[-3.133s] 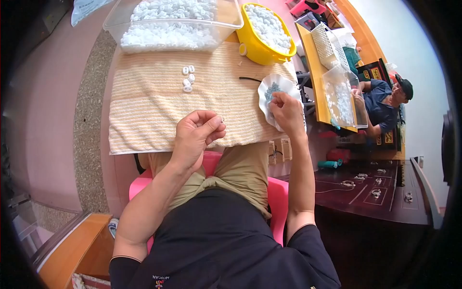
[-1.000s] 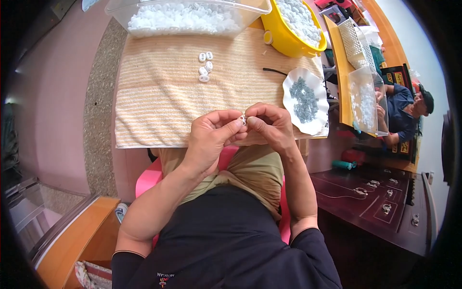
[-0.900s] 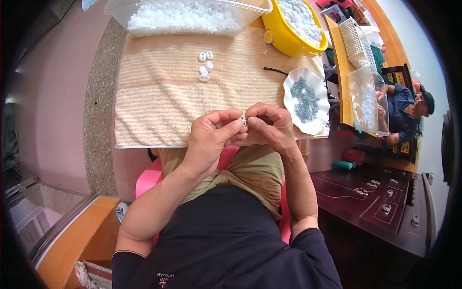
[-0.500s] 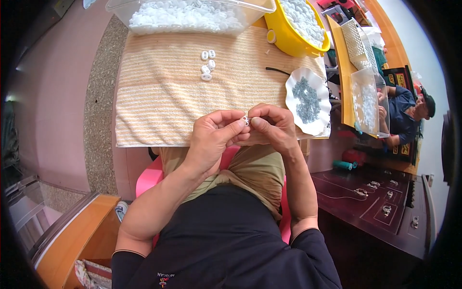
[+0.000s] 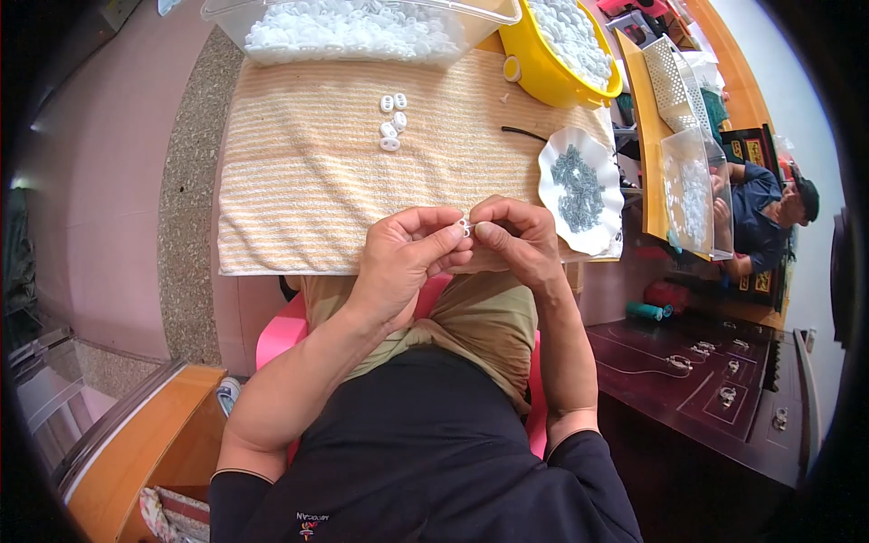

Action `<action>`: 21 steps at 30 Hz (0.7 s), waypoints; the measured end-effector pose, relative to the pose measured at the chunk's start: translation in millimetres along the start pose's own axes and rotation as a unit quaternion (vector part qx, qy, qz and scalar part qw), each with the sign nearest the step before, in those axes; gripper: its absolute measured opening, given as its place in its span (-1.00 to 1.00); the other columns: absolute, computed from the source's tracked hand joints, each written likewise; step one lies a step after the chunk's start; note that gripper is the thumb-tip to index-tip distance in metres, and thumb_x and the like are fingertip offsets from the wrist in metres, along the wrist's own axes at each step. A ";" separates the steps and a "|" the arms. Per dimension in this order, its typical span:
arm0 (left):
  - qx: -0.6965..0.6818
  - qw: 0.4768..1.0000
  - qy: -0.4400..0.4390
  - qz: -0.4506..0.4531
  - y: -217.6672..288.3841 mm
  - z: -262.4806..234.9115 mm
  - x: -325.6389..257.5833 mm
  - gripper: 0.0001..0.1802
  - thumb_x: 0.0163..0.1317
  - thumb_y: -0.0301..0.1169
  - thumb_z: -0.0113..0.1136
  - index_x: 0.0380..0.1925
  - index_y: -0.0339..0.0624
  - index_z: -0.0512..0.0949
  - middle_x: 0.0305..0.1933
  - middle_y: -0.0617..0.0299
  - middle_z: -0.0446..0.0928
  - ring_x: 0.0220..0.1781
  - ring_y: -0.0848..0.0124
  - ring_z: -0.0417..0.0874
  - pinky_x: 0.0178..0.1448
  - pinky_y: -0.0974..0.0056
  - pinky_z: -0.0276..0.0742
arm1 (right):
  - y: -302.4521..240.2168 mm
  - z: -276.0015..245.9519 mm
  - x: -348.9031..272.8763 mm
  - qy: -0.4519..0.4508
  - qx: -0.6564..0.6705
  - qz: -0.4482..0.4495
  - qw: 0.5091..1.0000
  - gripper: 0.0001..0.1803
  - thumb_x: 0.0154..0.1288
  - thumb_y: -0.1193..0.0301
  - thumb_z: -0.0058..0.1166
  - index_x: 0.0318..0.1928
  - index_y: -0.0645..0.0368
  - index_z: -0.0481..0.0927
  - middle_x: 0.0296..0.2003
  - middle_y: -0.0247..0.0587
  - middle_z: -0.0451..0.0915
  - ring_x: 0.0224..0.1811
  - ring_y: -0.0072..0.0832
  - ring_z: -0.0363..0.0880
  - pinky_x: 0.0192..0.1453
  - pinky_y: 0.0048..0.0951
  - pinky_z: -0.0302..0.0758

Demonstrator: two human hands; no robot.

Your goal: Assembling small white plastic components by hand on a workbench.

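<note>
Over the near edge of the towel, my two hands meet fingertip to fingertip. My left hand [image 5: 398,262] pinches a small white plastic piece [image 5: 465,229] that has holes in it. Close against that piece, my right hand [image 5: 523,242] has thumb and forefinger pressed together; what they grip is too small to make out. Several white oval two-hole pieces [image 5: 389,130] lie in a loose group farther up the towel. To the right of my right hand stands a white scalloped plate [image 5: 550,204] bearing a heap of small grey pieces [image 5: 577,185].
A striped towel [image 5: 299,181] covers the table. At its far side stand a clear bin [image 5: 480,36] and a yellow basin [image 5: 525,68], both full of white pieces. A thin black rod [image 5: 522,132] lies near the plate. Another person [image 5: 765,213] sits at the right beside a clear tray [image 5: 679,217].
Both hands stay almost in place. The fingertips have shifted slightly around the white piece, and a little more of it shows between them.
</note>
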State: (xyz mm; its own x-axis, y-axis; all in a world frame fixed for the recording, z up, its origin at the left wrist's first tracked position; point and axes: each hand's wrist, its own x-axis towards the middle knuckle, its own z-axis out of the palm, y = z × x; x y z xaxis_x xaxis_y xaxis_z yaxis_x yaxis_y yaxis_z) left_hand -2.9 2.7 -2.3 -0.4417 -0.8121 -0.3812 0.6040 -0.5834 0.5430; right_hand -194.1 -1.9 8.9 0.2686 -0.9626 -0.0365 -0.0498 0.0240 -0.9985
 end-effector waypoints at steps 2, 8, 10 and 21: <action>0.000 1.000 -0.002 -0.001 0.1 0.0 -0.1 -0.81 0.26 -0.53 0.19 -0.14 -0.35 0.54 -0.27 0.11 0.63 -0.26 0.43 0.67 -0.12 0.38 0.66 | -0.8 -1.1 -0.5 -0.003 -0.014 0.000 1.000 -0.92 0.31 0.56 0.10 -0.24 0.34 0.59 -0.32 -0.33 0.60 -0.28 -0.67 0.54 -0.15 -0.63 0.50; 0.003 1.000 -0.006 -0.006 0.7 -0.5 -0.7 -0.81 0.26 -0.53 0.19 -0.14 -0.33 0.54 -0.27 0.11 0.63 -0.27 0.43 0.67 -0.12 0.38 0.66 | -3.6 -0.8 -1.3 -0.008 -0.053 -0.012 0.999 -0.94 0.27 0.59 0.11 -0.27 0.34 0.59 -0.33 -0.30 0.59 -0.28 -0.64 0.52 -0.15 -0.60 0.46; 0.006 1.000 -0.008 -0.006 0.5 -0.7 -0.7 -0.81 0.26 -0.53 0.19 -0.14 -0.33 0.54 -0.27 0.11 0.63 -0.28 0.43 0.67 -0.12 0.37 0.66 | -3.9 -0.6 -1.9 -0.003 -0.048 0.000 0.999 -0.95 0.24 0.61 0.12 -0.28 0.34 0.59 -0.32 -0.24 0.59 -0.26 -0.57 0.52 -0.13 -0.56 0.45; 0.029 1.000 0.002 0.007 -2.0 -1.0 -0.5 -0.82 0.24 -0.55 0.20 -0.16 -0.35 0.56 -0.29 0.12 0.63 -0.30 0.43 0.67 -0.13 0.37 0.66 | -2.8 4.3 -2.8 0.005 -0.081 -0.017 0.997 -0.97 0.24 0.64 0.12 -0.31 0.34 0.60 -0.35 -0.25 0.60 -0.29 -0.59 0.52 -0.17 -0.58 0.45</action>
State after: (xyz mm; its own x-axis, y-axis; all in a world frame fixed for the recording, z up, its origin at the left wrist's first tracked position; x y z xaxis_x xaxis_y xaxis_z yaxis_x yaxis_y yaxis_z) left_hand -3.2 4.2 -3.9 -0.4306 -0.8201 -0.3769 0.5704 -0.5709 0.5905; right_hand -190.6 1.9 11.6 0.2634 -0.9647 -0.0012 -0.1964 -0.0524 -0.9791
